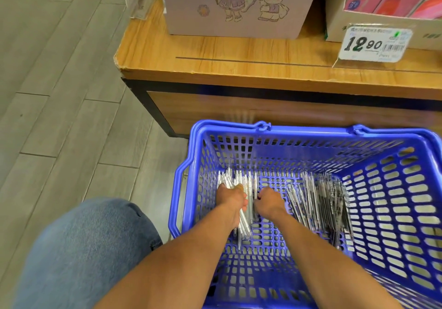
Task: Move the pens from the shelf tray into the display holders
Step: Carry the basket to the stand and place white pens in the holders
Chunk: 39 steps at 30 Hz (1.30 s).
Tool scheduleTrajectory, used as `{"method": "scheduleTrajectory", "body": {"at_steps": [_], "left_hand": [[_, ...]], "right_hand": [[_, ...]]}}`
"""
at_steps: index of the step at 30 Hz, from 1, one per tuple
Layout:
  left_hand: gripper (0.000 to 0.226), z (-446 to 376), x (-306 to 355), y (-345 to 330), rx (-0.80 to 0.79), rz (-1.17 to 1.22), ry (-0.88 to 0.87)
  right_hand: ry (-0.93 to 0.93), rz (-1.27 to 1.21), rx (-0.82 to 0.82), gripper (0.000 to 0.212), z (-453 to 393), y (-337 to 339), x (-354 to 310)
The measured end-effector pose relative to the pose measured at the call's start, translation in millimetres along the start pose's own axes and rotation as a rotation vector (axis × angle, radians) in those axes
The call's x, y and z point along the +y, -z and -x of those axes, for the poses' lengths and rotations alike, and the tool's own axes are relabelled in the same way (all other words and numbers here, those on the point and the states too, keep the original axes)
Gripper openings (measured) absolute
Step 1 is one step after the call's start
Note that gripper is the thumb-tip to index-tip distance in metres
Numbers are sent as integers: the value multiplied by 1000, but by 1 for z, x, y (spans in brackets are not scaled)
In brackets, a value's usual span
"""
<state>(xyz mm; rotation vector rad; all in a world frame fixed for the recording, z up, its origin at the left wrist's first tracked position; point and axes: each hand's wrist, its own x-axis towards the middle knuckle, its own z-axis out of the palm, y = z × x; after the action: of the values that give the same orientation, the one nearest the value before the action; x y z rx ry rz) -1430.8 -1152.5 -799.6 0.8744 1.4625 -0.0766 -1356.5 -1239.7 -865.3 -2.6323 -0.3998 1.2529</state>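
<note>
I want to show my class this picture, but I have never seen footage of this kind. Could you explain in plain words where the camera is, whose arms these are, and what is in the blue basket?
There is no machine here. The single picture comes from a wide-angle camera worn on a person's head, looking forward and down, so the two bare arms are the wearer's own. Both reach into a blue plastic basket standing on the floor in front of a wooden display stand. The left hand grips a bundle of white pens. The right hand is curled just beside that bundle; whether it holds any pens is hidden. A second heap of darker pens lies further right in the basket. On the stand are a box with cartoon figures and a price tag.
</note>
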Motion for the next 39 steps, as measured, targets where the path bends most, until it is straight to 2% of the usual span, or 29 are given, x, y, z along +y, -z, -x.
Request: {"method": "scheduleTrajectory", "body": {"at_steps": [3, 7, 10, 13, 16, 17, 20, 21, 22, 23, 25, 26, 27, 29, 31, 35, 39], "left_hand": [[52, 1, 0, 1, 8, -21, -9], [66, 4, 4, 3, -4, -2, -8], [70, 0, 4, 4, -28, 0, -2], [78, -2, 5, 2, -74, -12, -2], [93, 3, 8, 0, -92, 4, 8], [88, 4, 8, 0, -69, -13, 6], [34, 2, 7, 6, -23, -11, -1], [22, 1, 6, 8, -10, -9, 8], [20, 1, 5, 9, 15, -17, 8], [21, 1, 5, 9, 39, -33, 4], [25, 1, 5, 9, 49, -21, -4], [25, 1, 5, 8, 32, -3, 5], [23, 2, 5, 8, 12, 9, 17], [23, 2, 4, 7, -10, 10, 34], [25, 2, 4, 8, -13, 9, 27], [39, 0, 4, 11, 10, 23, 19], [49, -5, 2, 11, 34, 4, 2]], "right_hand": [[-44, 25, 14, 31, -2, -11, 0], [-56, 23, -30, 14, 1, -1, 5], [36, -208, -158, 32, 11, 17, 12], [181, -420, -357, 17, 29, 39, 6], [302, -496, -567, 6, 40, 45, -4], [315, -516, -609, 8, 41, 46, -6], [280, -610, -764, 24, 39, 54, -5], [243, -635, -784, 27, 37, 56, -4], [201, -634, -745, 25, 33, 55, -3], [165, -581, -631, 19, 27, 50, -3], [106, -337, -277, 15, 12, 33, -4], [70, -230, -155, 13, 7, 24, -6], [44, -148, -106, 10, 5, 15, -9], [38, 7, -111, 3, 5, 1, -16], [20, 99, -90, 13, 6, -8, -21], [-68, -20, -122, 14, 5, -16, -24], [-33, -119, -175, 8, 11, -12, -20]]}}
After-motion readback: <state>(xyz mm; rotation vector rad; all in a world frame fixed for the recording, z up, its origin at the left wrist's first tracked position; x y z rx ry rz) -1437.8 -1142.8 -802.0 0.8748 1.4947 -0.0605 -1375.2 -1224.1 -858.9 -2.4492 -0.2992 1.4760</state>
